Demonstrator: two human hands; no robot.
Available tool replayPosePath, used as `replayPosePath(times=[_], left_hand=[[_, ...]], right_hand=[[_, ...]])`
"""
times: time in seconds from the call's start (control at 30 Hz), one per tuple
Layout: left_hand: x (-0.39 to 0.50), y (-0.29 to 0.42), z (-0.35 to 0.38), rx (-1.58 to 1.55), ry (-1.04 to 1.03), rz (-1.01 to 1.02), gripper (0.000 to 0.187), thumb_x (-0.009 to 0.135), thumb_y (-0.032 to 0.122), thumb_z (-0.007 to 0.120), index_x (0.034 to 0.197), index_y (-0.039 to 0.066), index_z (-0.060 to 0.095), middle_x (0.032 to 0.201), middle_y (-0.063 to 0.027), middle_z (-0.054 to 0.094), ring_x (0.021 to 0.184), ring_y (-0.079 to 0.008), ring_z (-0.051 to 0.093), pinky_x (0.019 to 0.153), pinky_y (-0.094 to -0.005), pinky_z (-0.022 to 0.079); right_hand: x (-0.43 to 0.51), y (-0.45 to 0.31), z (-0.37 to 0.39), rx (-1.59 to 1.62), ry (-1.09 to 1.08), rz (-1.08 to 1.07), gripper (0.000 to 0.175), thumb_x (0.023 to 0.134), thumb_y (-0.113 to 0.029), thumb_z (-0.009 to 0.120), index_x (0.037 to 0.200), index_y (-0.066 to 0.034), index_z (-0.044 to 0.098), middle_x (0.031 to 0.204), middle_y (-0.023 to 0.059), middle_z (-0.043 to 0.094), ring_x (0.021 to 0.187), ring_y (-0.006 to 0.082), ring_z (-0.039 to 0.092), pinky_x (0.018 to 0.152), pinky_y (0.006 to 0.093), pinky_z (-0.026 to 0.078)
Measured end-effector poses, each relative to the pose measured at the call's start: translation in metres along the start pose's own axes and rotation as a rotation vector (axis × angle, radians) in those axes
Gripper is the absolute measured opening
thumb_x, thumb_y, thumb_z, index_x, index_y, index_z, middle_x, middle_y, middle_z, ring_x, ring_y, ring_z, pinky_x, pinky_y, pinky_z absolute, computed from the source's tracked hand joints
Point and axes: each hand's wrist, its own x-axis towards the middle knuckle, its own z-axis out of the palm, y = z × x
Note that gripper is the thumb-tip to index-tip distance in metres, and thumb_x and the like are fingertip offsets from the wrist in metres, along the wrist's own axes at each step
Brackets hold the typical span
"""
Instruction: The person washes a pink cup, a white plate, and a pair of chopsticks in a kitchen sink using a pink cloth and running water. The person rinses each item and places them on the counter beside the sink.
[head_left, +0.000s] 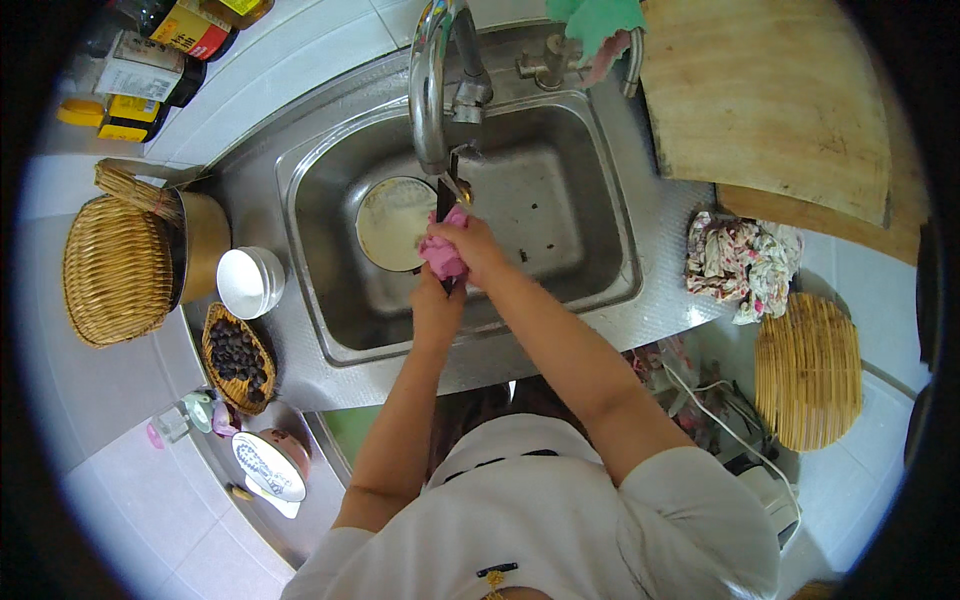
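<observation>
My right hand grips a pink cloth wrapped around a dark, narrow utensil, over the sink basin. Just below, my left hand closes on the lower end of the same utensil; its exact kind is unclear. From the chrome faucet, a thin stream of water falls beside the utensil's upper end. A round cream-coloured piece with a dark rim rests in the stainless steel sink, left of my hands. Something small and golden shows partly behind the utensil.
Stacked white bowls and a wicker basket of dark pieces stand left of the basin. Further left is a metal container with a straw brush. Right are crumpled patterned cloths and a wooden board. Dark scraps dot the basin floor.
</observation>
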Motion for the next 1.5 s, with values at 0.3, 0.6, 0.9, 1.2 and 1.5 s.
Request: replayPosePath(times=[0.3, 0.6, 0.9, 1.2, 1.5], left_hand=[[-0.011, 0.064, -0.034, -0.898, -0.354, -0.864, 0.017, 0.088, 0.024, 0.055, 0.081, 0.012, 0.045, 0.053, 0.0027, 0.036, 0.037, -0.0082, 0.032, 0.032, -0.0258, 0.025], [0.002, 0.043, -0.045, -1.648, -0.658, -1.060, 0.018, 0.092, 0.024, 0.046, 0.077, 0.016, 0.047, 0.050, 0.0042, 0.035, 0.034, -0.0062, 0.027, 0.029, -0.0236, 0.023], [-0.002, 0.031, -0.040, -1.900, -0.787, -1.020, 0.015, 0.092, 0.024, 0.043, 0.086, 0.012, 0.050, 0.053, 0.0027, 0.037, 0.033, -0.0066, 0.026, 0.028, -0.0223, 0.022], [-0.001, 0.019, -0.038, -1.960, -0.831, -0.924, 0.017, 0.091, 0.025, 0.047, 0.094, 0.009, 0.051, 0.057, 0.0004, 0.045, 0.036, -0.0074, 0.033, 0.031, -0.0228, 0.027], [-0.004, 0.029, -0.007, -0.808, -0.155, -0.620, 0.017, 0.091, 0.022, 0.053, 0.089, 0.006, 0.051, 0.068, -0.0045, 0.054, 0.047, -0.0110, 0.045, 0.041, -0.0273, 0.036]], right_hand=[[0.016, -0.034, -0.010, 0.223, -0.049, 0.154, 0.021, 0.082, -0.018, 0.065, 0.097, -0.0058, 0.059, 0.084, 0.0098, 0.063, 0.073, 0.0231, 0.065, 0.056, 0.0415, 0.055], [0.013, -0.021, -0.008, 0.271, -0.153, 0.136, 0.031, 0.082, -0.025, 0.066, 0.107, -0.0096, 0.057, 0.101, 0.0080, 0.062, 0.087, 0.0226, 0.064, 0.065, 0.0489, 0.054], [0.011, -0.015, -0.008, 0.234, -0.095, 0.191, 0.023, 0.082, -0.018, 0.066, 0.100, -0.0052, 0.060, 0.090, 0.0087, 0.063, 0.078, 0.0207, 0.063, 0.068, 0.0383, 0.054], [0.007, -0.027, -0.004, 0.203, -0.072, 0.238, 0.020, 0.081, -0.013, 0.067, 0.098, -0.0041, 0.061, 0.088, 0.0091, 0.065, 0.073, 0.0206, 0.064, 0.064, 0.0361, 0.055], [-0.010, -0.029, -0.003, 0.144, 0.009, 0.085, 0.017, 0.079, -0.006, 0.068, 0.091, 0.0003, 0.057, 0.080, 0.0093, 0.061, 0.065, 0.0221, 0.064, 0.058, 0.0364, 0.055]])
